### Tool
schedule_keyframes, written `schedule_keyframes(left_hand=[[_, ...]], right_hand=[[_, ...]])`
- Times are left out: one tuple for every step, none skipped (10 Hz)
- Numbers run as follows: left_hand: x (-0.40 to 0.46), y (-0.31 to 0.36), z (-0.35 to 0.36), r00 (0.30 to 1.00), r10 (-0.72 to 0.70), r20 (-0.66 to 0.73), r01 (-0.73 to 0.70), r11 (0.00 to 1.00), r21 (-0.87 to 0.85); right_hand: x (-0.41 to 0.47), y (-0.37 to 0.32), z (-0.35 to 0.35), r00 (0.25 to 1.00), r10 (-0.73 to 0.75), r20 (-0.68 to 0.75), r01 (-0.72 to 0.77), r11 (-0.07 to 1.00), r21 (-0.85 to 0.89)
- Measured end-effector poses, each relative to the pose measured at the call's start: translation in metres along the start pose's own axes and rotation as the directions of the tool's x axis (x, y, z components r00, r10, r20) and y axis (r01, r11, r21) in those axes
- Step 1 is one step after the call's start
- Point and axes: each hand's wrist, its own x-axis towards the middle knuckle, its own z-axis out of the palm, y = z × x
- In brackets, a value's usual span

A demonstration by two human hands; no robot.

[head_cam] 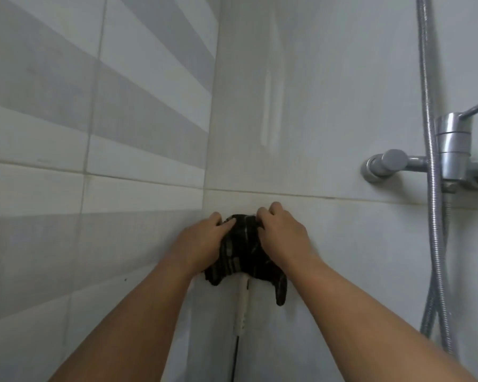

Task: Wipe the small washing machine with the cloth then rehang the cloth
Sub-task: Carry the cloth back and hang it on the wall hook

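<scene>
Against the wall, both hands (left (204, 238), right (282, 232)) grip the cloth (243, 252).

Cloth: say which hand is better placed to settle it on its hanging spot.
Probably the right hand: its fingers pinch the cloth's top edge against the wall. The left hand grips the side, lower down. Whatever it hangs on is hidden.

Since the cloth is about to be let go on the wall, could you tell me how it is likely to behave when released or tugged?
The dark cloth is probably floppy: it bunches between the left hand and right hand, with corners drooping below. It looks light, since fingers alone gather it. It may slip off if poorly hooked; whatever holds it is hidden.
</scene>
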Motion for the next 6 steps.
schedule_keyframes(left_hand=[[-0.024,0.016,0.027,0.998,-0.057,0.015,0.059,0.953,-0.297],[-0.035,0.03,0.037,0.989,-0.144,0.04,0.139,0.787,-0.601],[-0.043,0.043,0.027,0.965,-0.255,0.063,0.216,0.634,-0.743],[-0.064,0.053,0.014,0.943,-0.331,0.044,0.245,0.597,-0.764],[-0.095,0.07,-0.004,0.92,-0.393,0.004,0.26,0.601,-0.756],[-0.168,0.092,-0.002,0.928,-0.33,-0.172,0.104,0.674,-0.732]], right_hand=[[-0.019,0.003,0.012,0.996,-0.044,-0.074,0.043,0.999,-0.02],[-0.027,0.003,0.013,0.995,-0.031,-0.098,0.031,0.999,0.006],[-0.039,-0.003,0.002,0.999,0.018,-0.032,-0.018,1.0,0.003],[-0.054,-0.007,-0.017,0.997,0.065,0.033,-0.065,0.998,0.017],[-0.081,-0.014,-0.046,0.995,0.091,0.039,-0.096,0.984,0.149],[-0.118,-0.014,-0.11,0.963,0.211,-0.167,-0.104,0.864,0.493]])
